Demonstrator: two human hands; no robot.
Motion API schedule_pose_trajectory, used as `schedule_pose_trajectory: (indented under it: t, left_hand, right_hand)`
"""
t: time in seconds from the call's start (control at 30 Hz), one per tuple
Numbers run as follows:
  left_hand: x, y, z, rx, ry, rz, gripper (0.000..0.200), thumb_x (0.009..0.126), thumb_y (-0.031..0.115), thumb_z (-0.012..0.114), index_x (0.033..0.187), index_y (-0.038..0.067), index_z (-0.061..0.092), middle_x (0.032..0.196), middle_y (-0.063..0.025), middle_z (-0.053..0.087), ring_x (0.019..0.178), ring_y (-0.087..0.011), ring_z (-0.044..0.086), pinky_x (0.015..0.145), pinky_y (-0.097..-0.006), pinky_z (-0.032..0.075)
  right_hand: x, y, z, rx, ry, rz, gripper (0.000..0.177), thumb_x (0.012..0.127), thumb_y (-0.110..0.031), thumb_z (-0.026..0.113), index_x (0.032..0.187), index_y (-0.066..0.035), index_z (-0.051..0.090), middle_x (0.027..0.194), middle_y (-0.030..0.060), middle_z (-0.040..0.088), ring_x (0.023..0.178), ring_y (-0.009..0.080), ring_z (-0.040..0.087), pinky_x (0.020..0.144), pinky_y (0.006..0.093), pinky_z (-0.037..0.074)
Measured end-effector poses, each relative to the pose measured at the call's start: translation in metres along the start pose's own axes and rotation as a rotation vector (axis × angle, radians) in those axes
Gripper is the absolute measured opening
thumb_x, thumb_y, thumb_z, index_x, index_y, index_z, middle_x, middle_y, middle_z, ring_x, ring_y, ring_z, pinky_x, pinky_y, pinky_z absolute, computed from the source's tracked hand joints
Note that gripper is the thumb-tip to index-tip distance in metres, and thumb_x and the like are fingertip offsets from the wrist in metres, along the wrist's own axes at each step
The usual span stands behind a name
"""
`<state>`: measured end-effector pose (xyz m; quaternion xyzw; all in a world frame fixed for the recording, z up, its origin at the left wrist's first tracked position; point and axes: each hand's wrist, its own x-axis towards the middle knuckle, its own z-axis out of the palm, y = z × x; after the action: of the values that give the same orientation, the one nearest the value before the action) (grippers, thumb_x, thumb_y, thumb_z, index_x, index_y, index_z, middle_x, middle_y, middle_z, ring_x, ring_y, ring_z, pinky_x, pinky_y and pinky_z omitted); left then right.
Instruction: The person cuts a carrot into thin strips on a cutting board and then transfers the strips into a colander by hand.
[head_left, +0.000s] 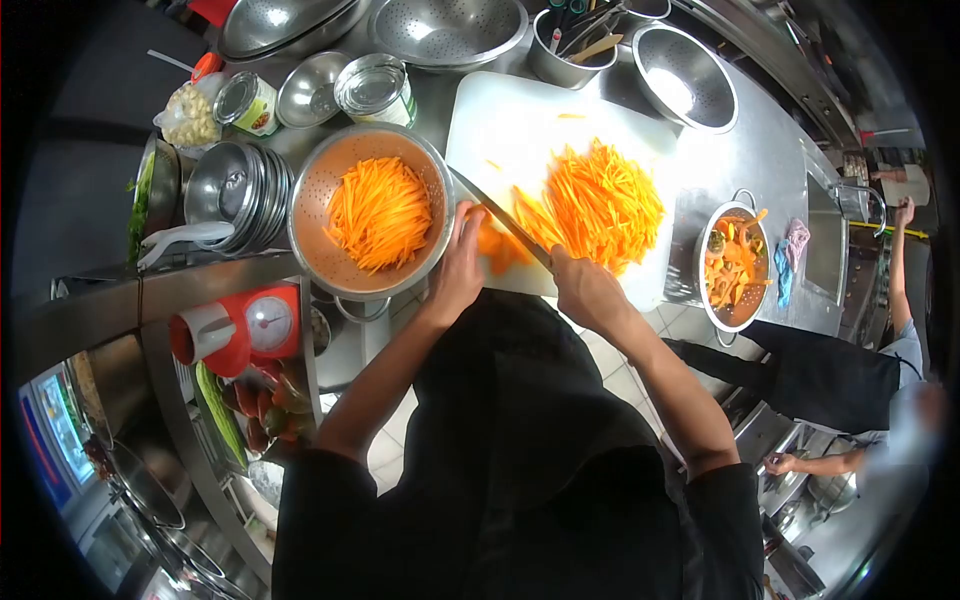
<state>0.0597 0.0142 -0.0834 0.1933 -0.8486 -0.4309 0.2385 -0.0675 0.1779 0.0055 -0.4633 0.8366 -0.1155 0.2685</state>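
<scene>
My right hand (585,290) is wrapped round the handle of a large knife (508,222), whose blade slants up and left over the board's left part. My left hand (461,262) is at the board's left edge beside the colander, its fingers bent near the blade; what they hold, if anything, is hidden. Sliced carrot (503,250) lies under and beside the blade. A big heap of carrot strips (605,205) covers the right part of the white cutting board (500,110). More strips (380,215) fill the middle of a metal colander (308,225) on the left.
A colander of peelings (735,262) and a cloth (790,262) lie right of the board. Metal bowls (445,30), open cans (372,88) and a utensil pot (570,68) stand behind. Stacked bowls (225,185) are at left. A person in an apron (835,375) stands at far right.
</scene>
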Motion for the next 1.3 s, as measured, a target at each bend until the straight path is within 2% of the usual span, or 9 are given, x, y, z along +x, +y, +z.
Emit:
schedule_pose_trajectory:
  t: [0.13,0.27,0.33,0.63,0.83,0.9,1.0,1.23,1.3]
  left_hand:
    - [0.005,-0.007,0.002,0.060,-0.024,0.136,0.036,0.077,-0.013,0.048,0.111,-0.004,0.054,0.119,-0.0207,0.050,0.111,-0.0391,0.050,0.093,-0.0415,0.043]
    - [0.002,-0.009,0.005,-0.033,0.013,0.124,0.035,0.075,-0.013,0.050,0.108,-0.004,0.056,0.114,-0.0187,0.053,0.107,-0.0383,0.052,0.092,-0.0426,0.044]
    - [0.003,-0.002,0.000,0.029,-0.018,0.178,0.024,0.078,-0.014,0.053,0.100,-0.005,0.059,0.108,-0.0180,0.056,0.098,-0.0368,0.055,0.084,-0.0395,0.046]
    - [0.000,-0.010,-0.006,0.077,-0.082,0.199,0.031,0.071,-0.012,0.052,0.100,-0.002,0.060,0.108,-0.0163,0.057,0.102,-0.0364,0.054,0.089,-0.0425,0.045]
    - [-0.004,-0.014,-0.007,0.046,-0.082,0.245,0.028,0.077,-0.013,0.050,0.102,-0.006,0.061,0.107,-0.0188,0.058,0.098,-0.0380,0.055,0.084,-0.0410,0.047]
    - [0.000,-0.015,-0.007,0.043,-0.111,0.253,0.029,0.077,-0.013,0.050,0.102,-0.006,0.061,0.108,-0.0191,0.058,0.098,-0.0381,0.056,0.084,-0.0406,0.047]
    - [-0.003,-0.017,-0.007,0.015,-0.117,0.250,0.030,0.075,-0.014,0.049,0.102,-0.006,0.061,0.108,-0.0196,0.059,0.098,-0.0381,0.056,0.084,-0.0400,0.048]
    - [-0.003,-0.027,-0.003,0.012,-0.159,0.285,0.036,0.069,-0.015,0.048,0.102,-0.005,0.059,0.109,-0.0210,0.056,0.102,-0.0383,0.054,0.090,-0.0423,0.046]
    - [-0.007,-0.031,0.002,-0.004,-0.111,0.295,0.037,0.070,-0.016,0.047,0.103,-0.005,0.059,0.109,-0.0213,0.056,0.102,-0.0387,0.054,0.089,-0.0426,0.046]
  right_hand:
    - [-0.007,-0.013,-0.006,0.000,-0.044,0.068,0.021,0.080,0.001,0.048,0.100,0.000,0.044,0.068,0.0273,0.062,0.068,0.0457,0.063,0.066,0.0559,0.049]
    - [-0.019,-0.018,0.006,-0.052,-0.093,0.147,0.025,0.077,0.002,0.050,0.101,0.000,0.043,0.067,0.0260,0.062,0.067,0.0449,0.063,0.065,0.0538,0.051]
    - [-0.009,-0.007,0.034,-0.022,-0.049,0.116,0.025,0.077,0.002,0.050,0.101,0.000,0.042,0.068,0.0258,0.062,0.067,0.0447,0.063,0.065,0.0532,0.051]
    - [-0.007,-0.026,0.017,-0.034,-0.071,0.120,0.030,0.075,0.001,0.052,0.104,0.002,0.044,0.070,0.0253,0.063,0.066,0.0434,0.064,0.062,0.0510,0.051]
    - [0.019,-0.023,0.034,-0.014,0.012,0.098,0.038,0.077,-0.001,0.051,0.115,0.005,0.044,0.069,0.0248,0.063,0.064,0.0430,0.063,0.062,0.0515,0.052]
    - [0.009,-0.038,0.009,-0.062,-0.081,0.139,0.030,0.079,-0.002,0.049,0.108,0.003,0.045,0.068,0.0243,0.062,0.065,0.0424,0.064,0.062,0.0519,0.051]
    - [-0.007,-0.039,0.034,-0.041,-0.044,0.161,0.026,0.079,-0.002,0.049,0.105,0.002,0.044,0.069,0.0254,0.063,0.068,0.0434,0.064,0.064,0.0520,0.052]
    - [-0.002,-0.055,0.008,-0.034,-0.089,0.220,0.023,0.077,0.002,0.052,0.099,0.001,0.044,0.071,0.0275,0.063,0.071,0.0447,0.064,0.067,0.0530,0.051]
    - [0.000,-0.042,0.037,-0.004,-0.076,0.223,0.027,0.075,0.002,0.055,0.099,0.001,0.044,0.070,0.0267,0.063,0.071,0.0450,0.064,0.068,0.0524,0.051]
